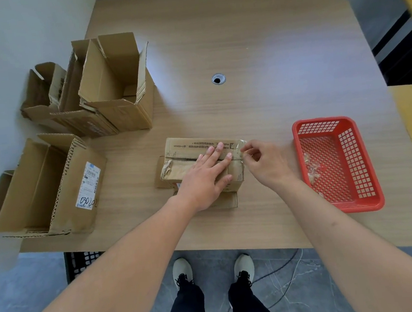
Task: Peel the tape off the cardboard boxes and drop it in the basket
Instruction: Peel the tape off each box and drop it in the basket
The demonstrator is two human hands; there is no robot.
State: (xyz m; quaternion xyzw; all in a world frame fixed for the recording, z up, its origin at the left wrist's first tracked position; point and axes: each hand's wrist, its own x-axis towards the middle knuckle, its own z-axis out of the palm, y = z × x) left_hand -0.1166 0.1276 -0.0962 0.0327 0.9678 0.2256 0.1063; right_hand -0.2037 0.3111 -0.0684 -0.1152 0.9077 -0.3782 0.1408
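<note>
The left hand (208,174) lies flat, fingers straight, on a closed, creased cardboard box (192,154); the right hand (263,163) pinches clear tape (239,145) at its right end. Just right of that hand sits a red basket (362,166) holding tape scraps, bare table (252,50) beyond both.

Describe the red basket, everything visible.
The red plastic rectangular basket sits upright on the wooden table, right of the closed brown cardboard box. Its walls and floor are a lattice of square holes, with a solid rim and rounded corners. Crumpled clear tape scraps lie inside, on its left part. Neither hand touches it.
</note>
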